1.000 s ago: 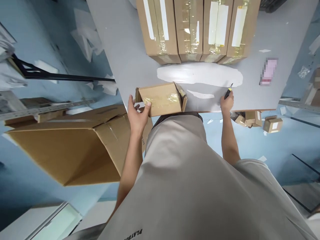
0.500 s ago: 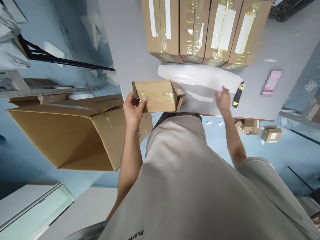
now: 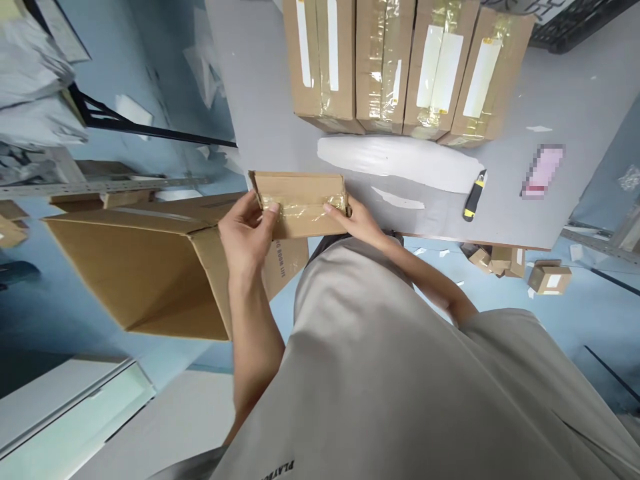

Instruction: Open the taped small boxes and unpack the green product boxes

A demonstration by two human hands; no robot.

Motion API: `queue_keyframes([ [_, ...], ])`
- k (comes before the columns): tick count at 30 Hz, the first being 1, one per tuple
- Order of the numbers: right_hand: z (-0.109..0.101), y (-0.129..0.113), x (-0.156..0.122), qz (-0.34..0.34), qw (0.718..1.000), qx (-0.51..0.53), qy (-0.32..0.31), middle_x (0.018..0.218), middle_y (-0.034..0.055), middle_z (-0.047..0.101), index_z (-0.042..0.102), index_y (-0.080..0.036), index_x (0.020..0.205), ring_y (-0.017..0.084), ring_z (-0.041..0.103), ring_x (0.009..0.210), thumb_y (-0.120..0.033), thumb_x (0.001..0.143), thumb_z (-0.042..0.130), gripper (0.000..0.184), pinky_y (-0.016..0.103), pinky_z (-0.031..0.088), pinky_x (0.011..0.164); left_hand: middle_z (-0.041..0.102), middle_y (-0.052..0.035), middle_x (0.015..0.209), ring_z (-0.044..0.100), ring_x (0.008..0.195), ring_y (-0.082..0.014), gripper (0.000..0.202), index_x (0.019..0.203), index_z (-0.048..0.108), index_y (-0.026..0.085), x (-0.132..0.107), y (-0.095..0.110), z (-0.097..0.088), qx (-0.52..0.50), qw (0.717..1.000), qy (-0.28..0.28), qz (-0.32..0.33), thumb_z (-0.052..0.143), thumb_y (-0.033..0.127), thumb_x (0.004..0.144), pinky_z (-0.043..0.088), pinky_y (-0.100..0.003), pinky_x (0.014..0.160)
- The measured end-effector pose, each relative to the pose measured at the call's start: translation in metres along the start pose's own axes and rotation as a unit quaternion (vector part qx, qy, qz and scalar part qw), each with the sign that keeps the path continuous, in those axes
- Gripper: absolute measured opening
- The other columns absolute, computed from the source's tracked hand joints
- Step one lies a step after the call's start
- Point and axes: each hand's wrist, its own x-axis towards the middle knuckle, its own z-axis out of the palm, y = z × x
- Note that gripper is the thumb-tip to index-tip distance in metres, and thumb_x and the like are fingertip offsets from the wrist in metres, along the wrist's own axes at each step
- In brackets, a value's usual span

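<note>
A small brown cardboard box (image 3: 303, 190) with shiny clear tape across its face is held at the table's near edge. My left hand (image 3: 247, 230) grips its left end, thumb on the front face and fingers behind the end. At the other end, my right hand (image 3: 357, 220) is closed on the box, its thumb pressing near the tape. The fingers behind the box are partly hidden. Right of the box lies a black and yellow box cutter (image 3: 473, 199) on the table, beside a long white sheet (image 3: 400, 157) and a thin white scrap (image 3: 399, 198).
Several taped cartons (image 3: 325, 60) stand in a row at the back of the grey table (image 3: 540, 87). A pink blurred item (image 3: 544, 172) lies right. Below left sits a large open carton (image 3: 150, 273). Small boxes (image 3: 550, 277) are on the floor at right, and a black crate (image 3: 565, 33) occupies the far corner.
My right hand has come left from near the box cutter and taken hold of the box's right end. The box's right flaps now sit closer in. My left hand keeps its grip.
</note>
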Motion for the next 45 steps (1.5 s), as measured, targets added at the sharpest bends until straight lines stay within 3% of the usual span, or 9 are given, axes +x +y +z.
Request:
queue_keyframes([
  [4, -0.007, 0.03, 0.025, -0.023, 0.988, 0.152, -0.014, 0.156, 0.0088, 0.085, 0.078, -0.023, 0.16, 0.026, 0.08, 0.147, -0.074, 0.118, 0.06, 0.069, 0.041, 0.063, 0.128, 0.08, -0.0119, 0.161, 0.08, 0.146, -0.0381, 0.072, 0.162, 0.078, 0.029, -0.014, 0.027, 0.002, 0.11, 0.991, 0.009, 0.073, 0.084, 0.074, 0.106, 0.061, -0.06, 0.135],
  [9, -0.025, 0.073, 0.066, 0.041, 0.98, 0.195, 0.023, 0.147, 0.0103, 0.089, 0.072, -0.019, 0.165, 0.02, 0.084, 0.135, -0.078, 0.121, 0.042, 0.079, 0.04, 0.069, 0.117, 0.07, -0.0203, 0.173, 0.064, 0.165, -0.0432, 0.079, 0.177, 0.064, 0.026, -0.019, 0.032, 0.068, 0.238, 0.957, -0.098, 0.132, 0.076, 0.07, 0.112, 0.052, -0.061, 0.141],
  [14, -0.06, 0.109, 0.068, 0.084, 0.982, 0.163, 0.049, 0.149, 0.0141, 0.088, 0.07, -0.02, 0.164, 0.02, 0.086, 0.13, -0.082, 0.118, 0.048, 0.08, 0.039, 0.071, 0.109, 0.052, -0.0238, 0.19, 0.051, 0.177, -0.0456, 0.083, 0.187, 0.05, 0.023, -0.022, 0.032, 0.118, 0.269, 0.922, -0.211, 0.181, 0.072, 0.06, 0.116, 0.032, -0.07, 0.15],
  [20, -0.098, 0.123, 0.03, 0.048, 0.976, 0.007, 0.21, 0.175, 0.0295, 0.068, 0.072, -0.008, 0.161, 0.029, 0.077, 0.148, -0.059, 0.114, 0.067, 0.069, 0.042, 0.062, 0.128, 0.057, -0.0261, 0.185, 0.054, 0.174, -0.0448, 0.077, 0.186, 0.051, 0.02, -0.003, 0.005, 0.097, 0.284, 0.93, -0.176, 0.155, 0.067, 0.054, 0.119, 0.03, -0.069, 0.15],
  [24, -0.092, 0.11, 0.011, -0.038, 0.978, -0.069, 0.192, 0.179, 0.0253, 0.062, 0.064, -0.018, 0.173, 0.033, 0.071, 0.155, -0.067, 0.111, 0.076, 0.08, 0.05, 0.066, 0.126, 0.075, -0.0216, 0.165, 0.07, 0.155, -0.0424, 0.06, 0.174, 0.064, 0.021, 0.0, 0.001, 0.076, 0.265, 0.942, -0.16, 0.134, 0.061, 0.046, 0.12, 0.052, -0.06, 0.136],
  [27, -0.085, 0.101, 0.014, -0.121, 0.964, -0.169, 0.166, 0.184, 0.0237, 0.056, 0.06, -0.023, 0.178, 0.04, 0.058, 0.17, -0.077, 0.108, 0.078, 0.09, 0.062, 0.054, 0.14, 0.079, -0.0175, 0.157, 0.08, 0.136, -0.0373, 0.051, 0.166, 0.07, 0.021, -0.008, 0.006, 0.065, 0.255, 0.949, -0.164, 0.09, 0.06, 0.034, 0.118, 0.062, -0.051, 0.122],
  [33, -0.103, 0.083, 0.037, -0.229, 0.929, -0.249, 0.151, 0.175, 0.0187, 0.067, 0.068, -0.029, 0.171, 0.041, 0.061, 0.167, -0.083, 0.119, 0.053, 0.077, 0.065, 0.05, 0.143, 0.081, -0.0127, 0.15, 0.083, 0.118, -0.0318, 0.059, 0.157, 0.079, 0.023, -0.019, -0.005, 0.057, 0.26, 0.942, -0.204, 0.053, 0.065, 0.01, 0.102, 0.064, -0.045, 0.116],
  [40, -0.116, 0.049, 0.081, -0.082, 0.929, -0.274, 0.235, 0.128, 0.0156, 0.089, 0.076, -0.023, 0.161, 0.037, 0.082, 0.13, -0.07, 0.127, 0.041, 0.068, 0.056, 0.063, 0.121, 0.073, -0.0146, 0.158, 0.083, 0.121, -0.0331, 0.066, 0.158, 0.081, 0.026, -0.007, -0.029, 0.081, 0.302, 0.918, -0.254, 0.019, 0.062, 0.002, 0.099, 0.066, -0.048, 0.116],
  [45, -0.111, 0.044, 0.097, 0.036, 0.927, -0.303, 0.22, 0.137, 0.0222, 0.087, 0.067, -0.017, 0.172, 0.04, 0.079, 0.136, -0.06, 0.126, 0.049, 0.065, 0.058, 0.06, 0.122, 0.069, -0.0179, 0.159, 0.083, 0.124, -0.0404, 0.053, 0.157, 0.083, 0.029, -0.001, -0.027, 0.091, 0.411, 0.87, -0.27, 0.03, 0.054, 0.017, 0.115, 0.068, -0.053, 0.104],
])
